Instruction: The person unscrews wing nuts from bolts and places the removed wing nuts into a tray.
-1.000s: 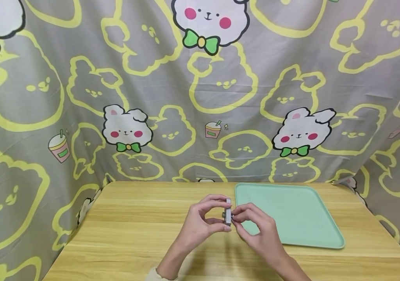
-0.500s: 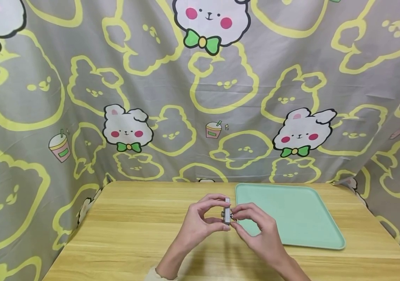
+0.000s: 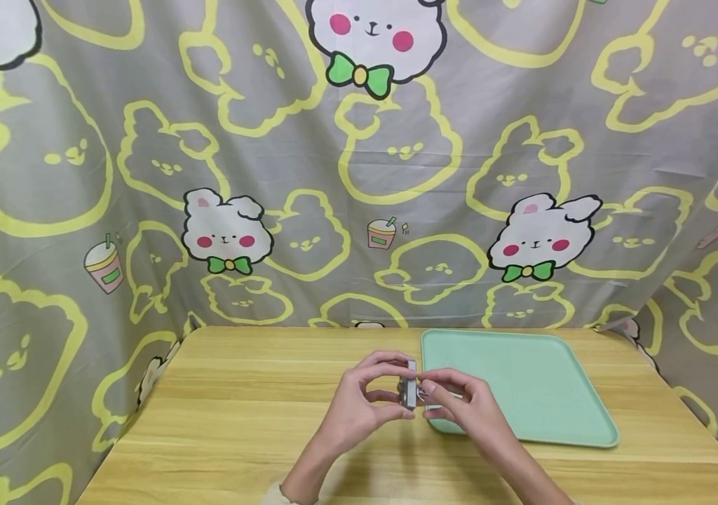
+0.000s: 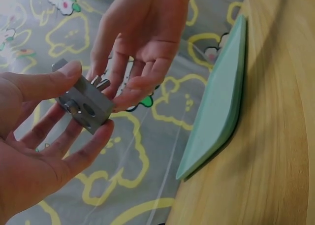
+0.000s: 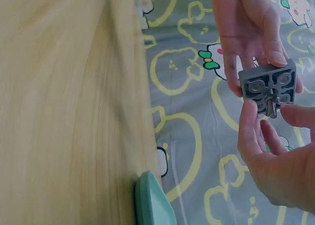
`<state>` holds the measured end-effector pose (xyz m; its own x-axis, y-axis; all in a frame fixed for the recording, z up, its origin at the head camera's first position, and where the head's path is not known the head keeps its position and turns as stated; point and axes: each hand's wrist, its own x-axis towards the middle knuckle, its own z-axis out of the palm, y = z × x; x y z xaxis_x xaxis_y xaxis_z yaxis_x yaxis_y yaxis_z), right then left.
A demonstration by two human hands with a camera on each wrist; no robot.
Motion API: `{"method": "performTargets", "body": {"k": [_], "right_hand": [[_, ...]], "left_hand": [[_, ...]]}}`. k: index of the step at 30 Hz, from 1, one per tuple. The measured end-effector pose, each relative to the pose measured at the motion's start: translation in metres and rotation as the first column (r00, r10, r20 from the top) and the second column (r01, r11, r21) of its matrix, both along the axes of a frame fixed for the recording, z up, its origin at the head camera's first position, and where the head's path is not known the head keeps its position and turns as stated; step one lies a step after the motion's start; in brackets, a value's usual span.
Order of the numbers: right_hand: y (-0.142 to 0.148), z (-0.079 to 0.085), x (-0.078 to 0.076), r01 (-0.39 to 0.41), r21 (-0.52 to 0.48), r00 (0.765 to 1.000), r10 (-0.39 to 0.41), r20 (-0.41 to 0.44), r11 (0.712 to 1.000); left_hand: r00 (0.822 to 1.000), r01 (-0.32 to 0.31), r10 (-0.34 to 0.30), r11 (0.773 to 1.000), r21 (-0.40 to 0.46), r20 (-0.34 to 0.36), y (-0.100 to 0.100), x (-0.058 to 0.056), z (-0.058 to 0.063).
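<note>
The left hand [image 3: 359, 403] holds a small gray metal block [image 5: 270, 79] by its edges, thumb on one side and fingers on the other, above the table. The right hand [image 3: 475, 407] is curved, its thumb and forefinger close on either side of the screws [image 5: 272, 109] standing out from the block's hollowed face; whether they pinch the screws I cannot tell. A pale sleeve [image 3: 288, 495] shows at the left wrist. Beyond the right hand, a mint-green tray [image 3: 526, 379] with a raised rim lies flat on the wooden table [image 3: 239, 393], toward its back right. The hands' soft shadows fall on the light, streaky grain. Gray cloth [image 3: 359, 280] hangs behind and along both sides, creased, printed with yellow animal outlines, white rabbits in green bows and pink drink cups.
</note>
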<state>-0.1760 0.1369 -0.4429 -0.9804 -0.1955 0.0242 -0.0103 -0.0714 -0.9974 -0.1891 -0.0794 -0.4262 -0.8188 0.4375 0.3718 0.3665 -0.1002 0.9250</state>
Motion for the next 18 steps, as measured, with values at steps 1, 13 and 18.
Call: {"method": "performTargets", "body": {"k": [1, 13, 18], "right_hand": [[0.0009, -0.0001, -0.0002, -0.026, -0.017, 0.999, 0.027, 0.039, 1.0], [0.0043, -0.004, 0.0002, -0.136, -0.089, 0.986, 0.144, 0.087, 0.987], [0.0041, -0.003, 0.0005, -0.093, -0.047, 0.992, 0.097, 0.084, 0.995]], "left_hand": [[1.0, -0.003, 0.002, 1.0, -0.012, -0.003, 0.0005, 0.0004, 0.0], [0.999, 0.007, -0.01, 0.998, -0.062, -0.041, 0.0028, 0.0024, -0.0027], [0.998, 0.013, -0.017, 0.998, -0.064, -0.055, 0.0031, 0.002, -0.0035]]}}
